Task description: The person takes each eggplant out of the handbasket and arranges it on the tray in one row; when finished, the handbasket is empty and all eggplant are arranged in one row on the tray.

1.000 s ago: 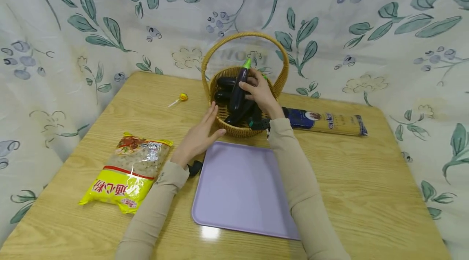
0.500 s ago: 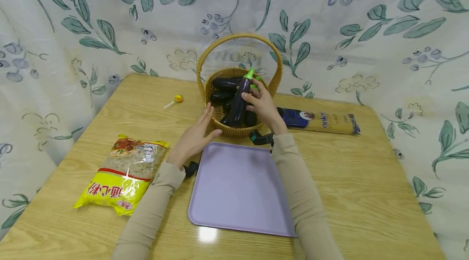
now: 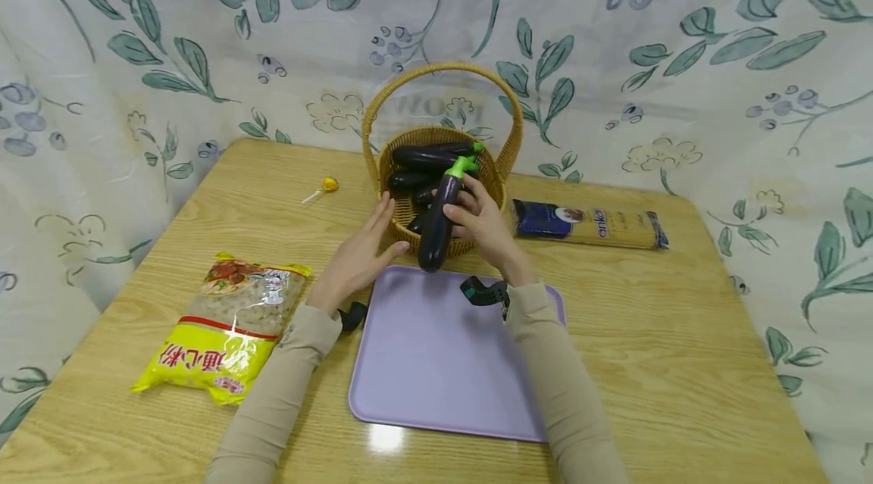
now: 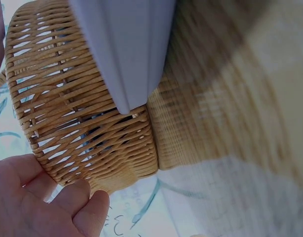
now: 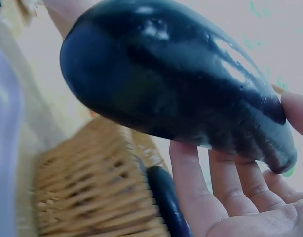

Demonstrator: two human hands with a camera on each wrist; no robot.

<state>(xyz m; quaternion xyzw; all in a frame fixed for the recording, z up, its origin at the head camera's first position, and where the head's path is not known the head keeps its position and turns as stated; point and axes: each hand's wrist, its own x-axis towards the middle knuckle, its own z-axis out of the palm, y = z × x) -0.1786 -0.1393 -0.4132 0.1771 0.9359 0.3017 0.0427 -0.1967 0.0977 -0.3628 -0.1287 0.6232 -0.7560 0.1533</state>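
Observation:
My right hand (image 3: 486,226) grips a dark purple eggplant (image 3: 436,223) with a green stem, thumb on one side and fingers on the other. The eggplant slants above the front rim of the wicker basket (image 3: 446,245), its rounded end reaching over the tray's back edge. In the right wrist view, this eggplant (image 5: 166,74) fills the upper part. My left hand (image 3: 355,264) rests against the basket's left side with fingers extended; the left wrist view shows its fingertips at the woven wall (image 4: 87,138). Several more eggplants (image 3: 423,158) lie inside the basket.
A lilac tray (image 3: 443,363) lies in front of the basket. To the left are a yellow pasta bag (image 3: 225,325) and a lollipop (image 3: 330,184). A spaghetti pack (image 3: 589,224) lies at the right. The basket's tall handle (image 3: 443,67) arches above it.
My right hand has brought the eggplant up and forward, from inside the basket to over its front rim and the tray's back edge. The left hand stays at the basket's side.

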